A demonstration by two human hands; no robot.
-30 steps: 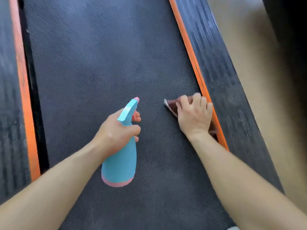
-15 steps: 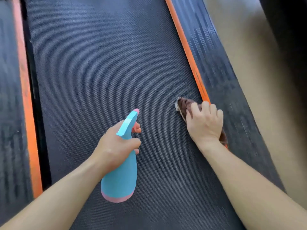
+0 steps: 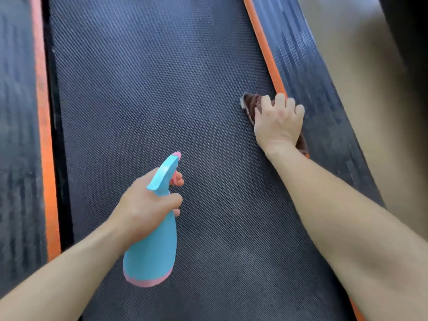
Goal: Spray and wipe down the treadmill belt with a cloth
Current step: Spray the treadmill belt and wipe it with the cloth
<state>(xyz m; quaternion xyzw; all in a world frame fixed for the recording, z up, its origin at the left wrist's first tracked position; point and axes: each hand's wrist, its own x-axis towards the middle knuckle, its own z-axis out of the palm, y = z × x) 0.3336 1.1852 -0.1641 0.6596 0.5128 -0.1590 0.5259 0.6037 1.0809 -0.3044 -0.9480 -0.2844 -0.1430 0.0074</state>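
The cloth [image 3: 251, 105], soft and bunched, lies on the belt [image 3: 150, 89] against its right orange edge [image 3: 266, 49], pinned under the right hand [image 3: 278, 121] with fingers curled over it. It looks limp and light, best pressed flat under the palm. The left hand [image 3: 148, 205] is wrapped round the bottle [image 3: 152, 246] neck, one finger at the trigger.

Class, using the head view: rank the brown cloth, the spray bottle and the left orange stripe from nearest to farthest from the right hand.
1. Brown cloth: under the right hand, at the belt's right edge.
2. Spray bottle: mid-belt, held in the left hand.
3. Left orange stripe: across the belt, at its far left side.
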